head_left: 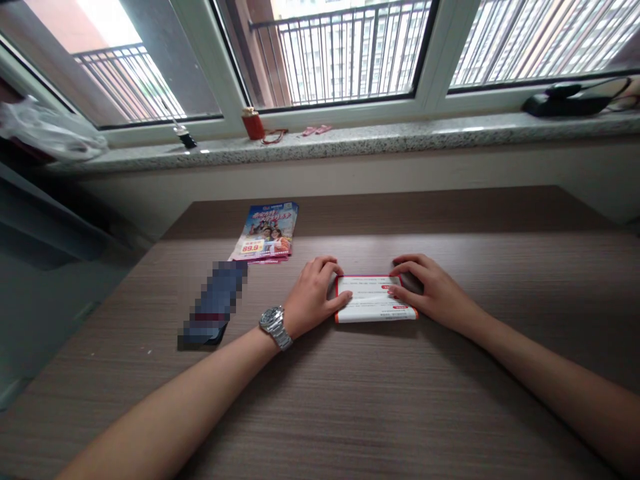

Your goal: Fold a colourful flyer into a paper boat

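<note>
- left hand, one: half curled, thumb over left edge of one printed sheet
- right hand, one: loosely curled, fingertips at sheet's right edge; cannot tell if either pinches
- sheet lies between hands on table; fingers cover parts of its sides
- one watch, left wrist
- leftward: one pixelated dark object, one flyer stack
- windowsill: one red container, one white bag
</note>
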Tool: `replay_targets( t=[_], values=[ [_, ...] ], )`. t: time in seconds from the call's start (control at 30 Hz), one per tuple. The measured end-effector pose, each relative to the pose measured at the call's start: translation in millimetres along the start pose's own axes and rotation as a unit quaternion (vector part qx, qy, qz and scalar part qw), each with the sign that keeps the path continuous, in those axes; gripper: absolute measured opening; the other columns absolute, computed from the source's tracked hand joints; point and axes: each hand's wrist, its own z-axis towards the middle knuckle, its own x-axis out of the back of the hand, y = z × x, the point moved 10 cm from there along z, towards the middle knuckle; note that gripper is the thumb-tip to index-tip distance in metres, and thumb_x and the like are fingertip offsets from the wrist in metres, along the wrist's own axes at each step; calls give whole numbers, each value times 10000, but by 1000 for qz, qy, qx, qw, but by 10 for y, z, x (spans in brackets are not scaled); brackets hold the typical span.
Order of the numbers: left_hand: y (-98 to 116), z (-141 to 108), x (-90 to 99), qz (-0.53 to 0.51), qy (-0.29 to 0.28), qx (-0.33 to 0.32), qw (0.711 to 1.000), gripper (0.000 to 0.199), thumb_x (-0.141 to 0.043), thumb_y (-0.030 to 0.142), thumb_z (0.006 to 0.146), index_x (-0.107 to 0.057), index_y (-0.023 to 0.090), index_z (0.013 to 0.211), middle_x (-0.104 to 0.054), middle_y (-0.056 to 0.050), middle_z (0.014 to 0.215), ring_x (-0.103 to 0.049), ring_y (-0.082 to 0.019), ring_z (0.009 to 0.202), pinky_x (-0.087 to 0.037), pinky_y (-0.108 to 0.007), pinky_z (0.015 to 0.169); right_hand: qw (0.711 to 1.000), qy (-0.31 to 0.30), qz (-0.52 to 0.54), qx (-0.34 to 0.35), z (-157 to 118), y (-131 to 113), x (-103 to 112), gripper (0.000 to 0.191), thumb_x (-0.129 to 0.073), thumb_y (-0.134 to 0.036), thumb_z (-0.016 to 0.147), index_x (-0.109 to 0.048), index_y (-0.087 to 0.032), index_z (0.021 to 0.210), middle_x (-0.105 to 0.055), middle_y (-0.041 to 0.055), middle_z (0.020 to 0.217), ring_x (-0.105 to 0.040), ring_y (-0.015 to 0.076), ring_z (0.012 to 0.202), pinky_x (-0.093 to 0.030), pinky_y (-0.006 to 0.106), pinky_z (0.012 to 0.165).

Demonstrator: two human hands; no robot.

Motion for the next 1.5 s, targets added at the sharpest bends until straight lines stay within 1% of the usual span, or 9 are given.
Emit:
replay_targets(
  t=[0.27,0.5,0.8,1.17,1.5],
  values=[
    [3,1,5,-5,4,0,1000,282,-712,347,851,-586,220,1069,-521,-102,1304,-479,-286,1259,-398,-473,1105,1000,4,8,-13,-4,56,6,204,-706,-382,844,-662,-252,996,-604,98,1230,-581,294,1174,-472,500,1026],
    [14,3,15,-6,6,2,1000,288,-718,344,846,-585,215,1066,-524,-105,1300,-486,-284,1248,-406,-466,1098,1000,8,6,-14,-3,43,19,200,-704,-390,841,-647,-247,970,-614,107,1217,-594,304,1160,-482,504,1009],
    [8,5,13,-4,8,1,1000,294,-721,343,843,-571,220,1064,-526,-102,1301,-491,-284,1241,-409,-466,1092,1000,6,-6,-13,-6,55,18,228,-711,-398,843,-630,-252,997,-613,109,1231,-593,310,1167,-489,510,1008],
    [2,7,12,-4,9,0,1000,321,-720,346,845,-549,207,1079,-529,-110,1302,-487,-280,1254,-403,-454,1098,1000,10,-5,-22,-2,-5,49,212,-705,-392,842,-620,-245,970,-620,114,1212,-602,312,1153,-487,512,1010],
    [-26,3,-7,-9,8,1,1000,319,-728,350,838,-556,202,1062,-533,-111,1304,-491,-277,1250,-400,-447,1100,1000,8,-8,-29,-17,50,29,242,-710,-404,833,-616,-233,976,-621,120,1225,-599,308,1163,-481,492,1018]
  ],
)
